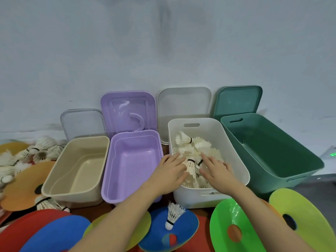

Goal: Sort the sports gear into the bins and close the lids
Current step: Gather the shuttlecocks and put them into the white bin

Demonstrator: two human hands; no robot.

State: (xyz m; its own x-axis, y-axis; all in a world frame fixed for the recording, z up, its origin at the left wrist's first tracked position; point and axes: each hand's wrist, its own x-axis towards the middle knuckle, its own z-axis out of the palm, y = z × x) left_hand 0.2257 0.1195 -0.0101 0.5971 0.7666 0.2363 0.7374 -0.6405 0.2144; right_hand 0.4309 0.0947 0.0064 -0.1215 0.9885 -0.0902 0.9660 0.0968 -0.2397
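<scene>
Four bins in a row against the wall, all lids off and leaning upright behind them. Beige bin point(76, 170): nothing seen inside. Purple bin point(131, 166): nothing seen inside. White bin point(234, 142): a heap of shuttlecocks point(197, 145), feathers tangled. Green bin point(272, 150): looks bare, though its near floor is hidden by the front wall.

Left hand point(172, 171) reaches over the white bin's left rim, fingers straight, palm down on the heap. Right hand point(217, 170) lies flat on the heap too, fingers spread and relaxed. Neither hand plainly grips anything; one shuttlecock sits between them, touching both.

Clear lid point(83, 122) behind beige, purple lid point(128, 110) behind purple, white lid point(183, 104) behind white, green lid point(238, 100) behind green.

Loose shuttlecocks point(39, 151) are piled left of the beige bin, partly cut off by the frame edge. One shuttlecock point(172, 215) stands cork down on a blue disc point(189, 231) in front. More discs near: orange point(20, 186), red point(16, 231), green point(234, 226), yellow-green point(305, 215), several overlapped by forearms or cropped. A green light point(332, 154) glows far right; the device is too blurred to make out.
</scene>
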